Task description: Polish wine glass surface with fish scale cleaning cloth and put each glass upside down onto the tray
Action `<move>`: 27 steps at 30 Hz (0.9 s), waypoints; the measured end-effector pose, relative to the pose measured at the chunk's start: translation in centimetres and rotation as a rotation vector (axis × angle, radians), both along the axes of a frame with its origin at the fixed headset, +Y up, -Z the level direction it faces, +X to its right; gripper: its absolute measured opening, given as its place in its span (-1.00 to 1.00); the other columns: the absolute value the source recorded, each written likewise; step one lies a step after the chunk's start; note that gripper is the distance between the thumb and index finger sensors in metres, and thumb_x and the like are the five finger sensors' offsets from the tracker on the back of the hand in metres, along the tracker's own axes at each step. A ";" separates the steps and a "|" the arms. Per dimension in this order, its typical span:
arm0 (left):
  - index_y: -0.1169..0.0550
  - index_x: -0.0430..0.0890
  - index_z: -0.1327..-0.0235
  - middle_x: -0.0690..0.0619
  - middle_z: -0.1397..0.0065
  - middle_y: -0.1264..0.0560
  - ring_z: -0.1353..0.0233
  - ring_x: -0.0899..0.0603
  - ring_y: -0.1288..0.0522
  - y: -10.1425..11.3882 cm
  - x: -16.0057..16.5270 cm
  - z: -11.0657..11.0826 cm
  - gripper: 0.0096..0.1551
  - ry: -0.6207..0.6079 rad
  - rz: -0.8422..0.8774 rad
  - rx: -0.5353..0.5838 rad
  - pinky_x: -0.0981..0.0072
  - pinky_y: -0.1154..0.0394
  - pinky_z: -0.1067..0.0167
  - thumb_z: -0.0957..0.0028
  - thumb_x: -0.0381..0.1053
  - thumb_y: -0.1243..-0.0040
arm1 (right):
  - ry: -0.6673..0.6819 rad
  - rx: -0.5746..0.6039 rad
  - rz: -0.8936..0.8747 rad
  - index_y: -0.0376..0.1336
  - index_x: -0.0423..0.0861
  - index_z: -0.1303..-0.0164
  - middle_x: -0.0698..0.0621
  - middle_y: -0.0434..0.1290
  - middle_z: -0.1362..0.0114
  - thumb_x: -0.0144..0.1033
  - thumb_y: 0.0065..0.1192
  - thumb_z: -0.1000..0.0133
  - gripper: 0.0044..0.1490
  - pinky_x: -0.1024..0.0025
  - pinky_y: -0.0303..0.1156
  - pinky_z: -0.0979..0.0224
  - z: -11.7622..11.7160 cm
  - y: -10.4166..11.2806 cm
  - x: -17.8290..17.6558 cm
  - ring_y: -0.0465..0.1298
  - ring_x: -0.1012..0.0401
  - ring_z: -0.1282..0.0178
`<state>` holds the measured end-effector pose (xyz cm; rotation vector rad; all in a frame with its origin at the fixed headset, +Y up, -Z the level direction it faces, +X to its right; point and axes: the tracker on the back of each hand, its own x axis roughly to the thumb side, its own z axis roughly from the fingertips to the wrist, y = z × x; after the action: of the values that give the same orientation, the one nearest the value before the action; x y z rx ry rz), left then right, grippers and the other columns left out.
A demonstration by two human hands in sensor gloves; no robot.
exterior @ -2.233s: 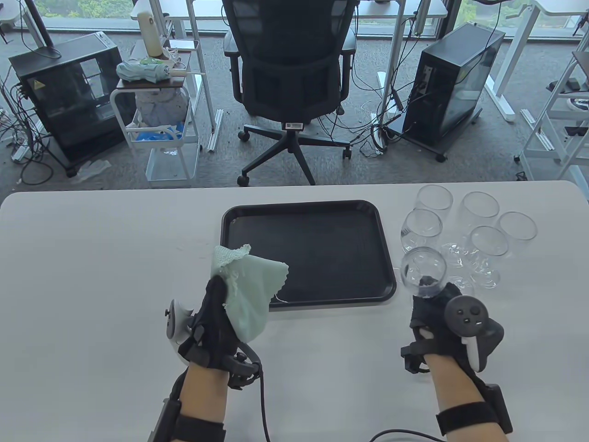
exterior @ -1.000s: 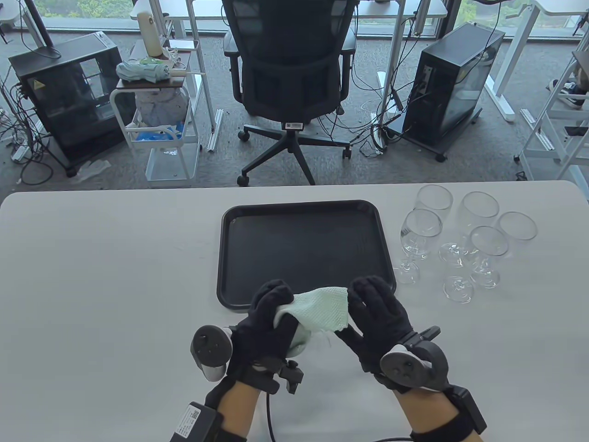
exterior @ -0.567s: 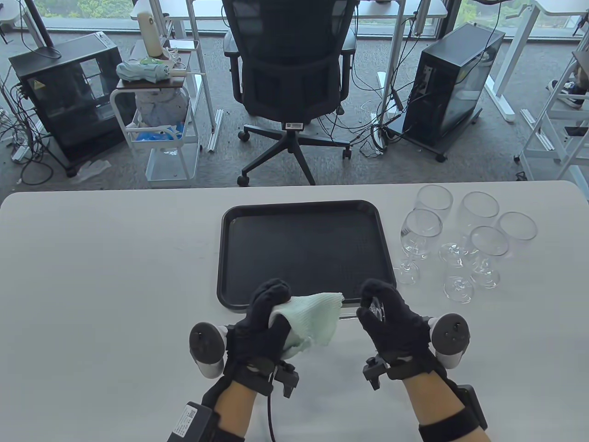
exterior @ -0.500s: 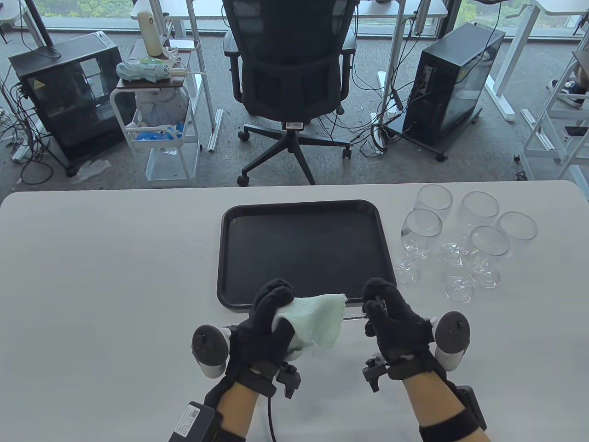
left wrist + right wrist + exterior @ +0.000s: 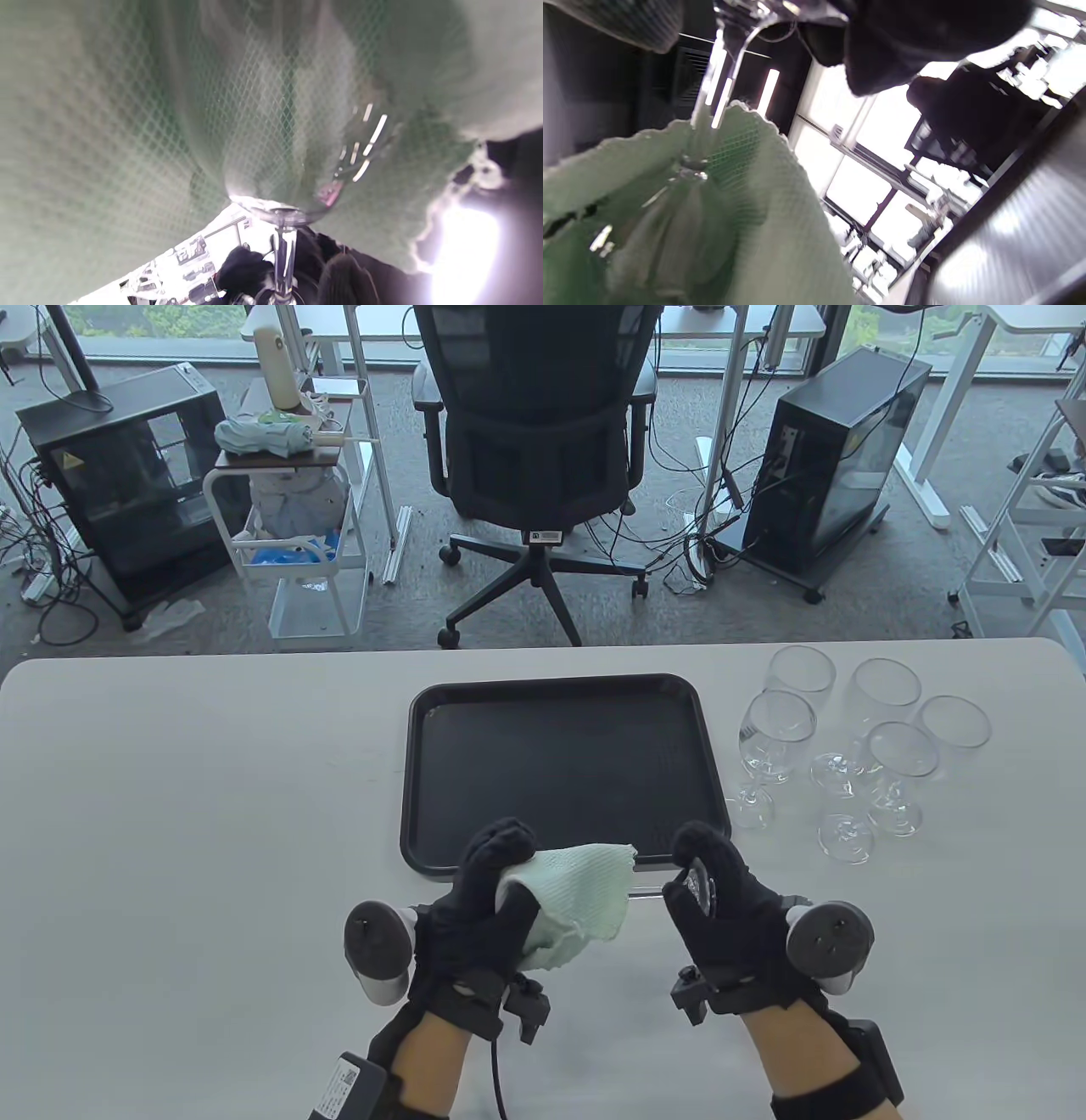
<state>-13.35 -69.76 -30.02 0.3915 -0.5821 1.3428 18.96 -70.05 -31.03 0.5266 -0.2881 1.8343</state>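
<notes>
- Since half a second before, the right hand (image 5: 731, 912) had rolled slightly, its tracker (image 5: 830, 937) swinging a little lower and to the right, and the glass's foot showed face-on between its fingers; the left hand (image 5: 479, 912) and cloth (image 5: 577, 891) had barely shifted.
- The right hand sat knuckles-up near the table's (image 5: 195, 814) front edge, fingers curled round the foot of the glass (image 5: 697, 886), pinching it.
- The left hand mirrored it, knuckles-up, fingers and thumb curled over the cloth, gripping the glass's bowl through it.
- The glass lay on its side in the air between the hands, long axis running left to right: bowl to the left inside the cloth, stem (image 5: 649, 890) bare across the gap, foot to the right.
- In the left wrist view the bowl (image 5: 292, 140) was wrapped in the cloth's green diamond mesh, the stem (image 5: 283, 258) running out toward the other glove.
- It hung just in front of the tray's (image 5: 560, 687) near rim; the tray was black.
- Five more glasses (image 5: 848, 746) stood upright right of the tray, well apart from the hands.
- A white label with small print sat on the left forearm unit (image 5: 352, 1082), too small to read.
</notes>
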 end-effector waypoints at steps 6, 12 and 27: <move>-0.36 0.13 -0.42 -0.01 -0.60 -0.27 -0.46 -0.33 -0.41 -0.4 -0.9 -0.7 -0.25 -0.055 0.087 -0.097 -0.26 -0.64 -0.02 -0.08 0.48 -0.19 | -0.061 0.478 0.249 -0.21 0.07 -0.59 -0.21 0.17 -0.55 0.33 0.37 -0.01 0.20 0.23 0.67 0.15 1.1 1.2 -0.4 0.57 -0.10 0.00; -0.32 0.15 -0.45 -0.01 -0.62 -0.23 -0.48 -0.32 -0.39 -0.5 -0.3 -0.4 -0.22 -0.076 0.080 -0.131 -0.22 -0.63 -0.04 -0.09 0.51 -0.16 | -0.085 0.411 0.182 -0.12 0.14 -0.54 -0.21 0.22 -0.47 0.28 0.35 -0.06 0.02 0.33 0.65 0.23 1.0 1.2 -0.1 0.57 -0.04 0.07; -0.34 0.13 -0.45 -0.03 -0.62 -0.24 -0.49 -0.32 -0.37 -1.4 -1.1 -1.4 -0.26 -0.101 0.105 -0.228 -0.26 -0.60 -0.07 -0.13 0.49 -0.14 | -0.076 0.417 0.276 -0.17 0.12 -0.57 -0.19 0.18 -0.52 0.25 0.41 -0.05 0.11 0.30 0.65 0.18 0.7 0.9 -0.7 0.56 -0.05 0.04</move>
<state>-14.42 -71.18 -31.38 0.1706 -0.4899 1.5184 18.28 -69.11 -30.28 0.8169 -0.6876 2.0732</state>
